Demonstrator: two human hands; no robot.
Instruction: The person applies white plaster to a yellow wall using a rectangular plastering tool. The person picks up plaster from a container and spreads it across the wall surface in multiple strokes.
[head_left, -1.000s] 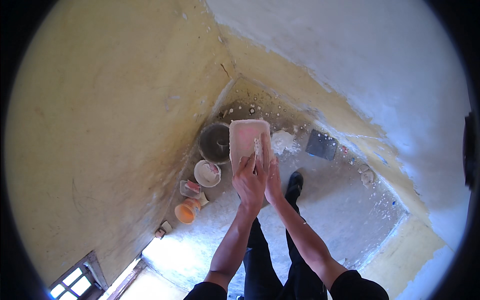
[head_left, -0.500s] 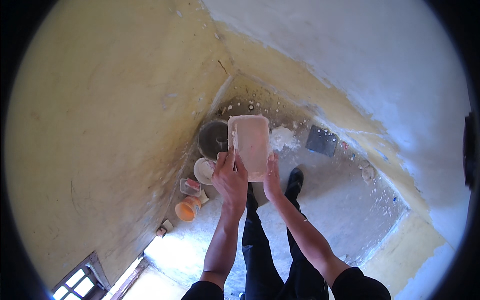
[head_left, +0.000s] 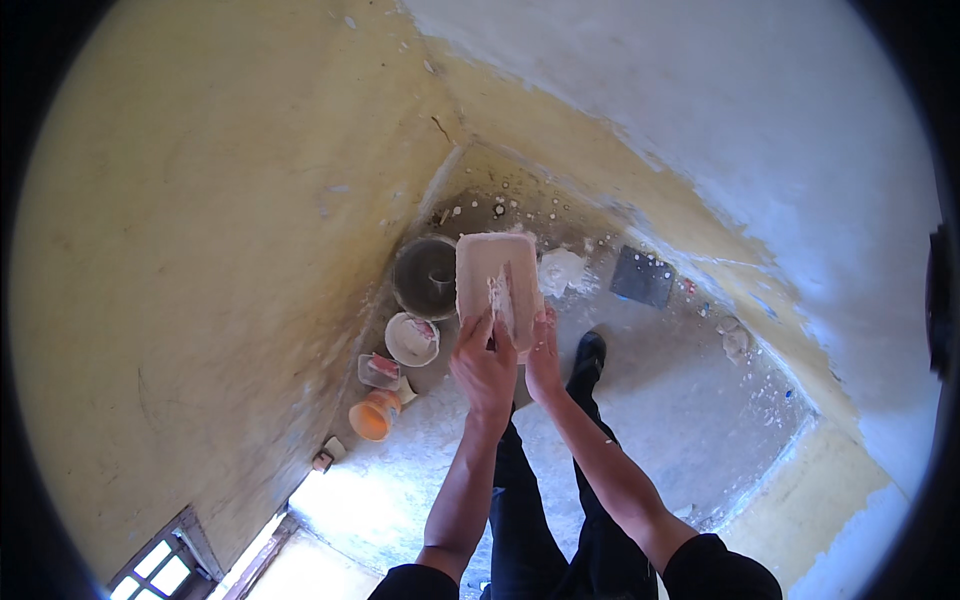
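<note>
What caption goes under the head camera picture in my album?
Left hand holds a smeared tool over a pinkish tray held by the right hand, above a splattered floor.

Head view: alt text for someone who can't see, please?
The right hand holds a pinkish rectangular tray while the left hand holds a flat, white-smeared tool over it; below, a round dark-grey bucket sits on the grey floor.
</note>
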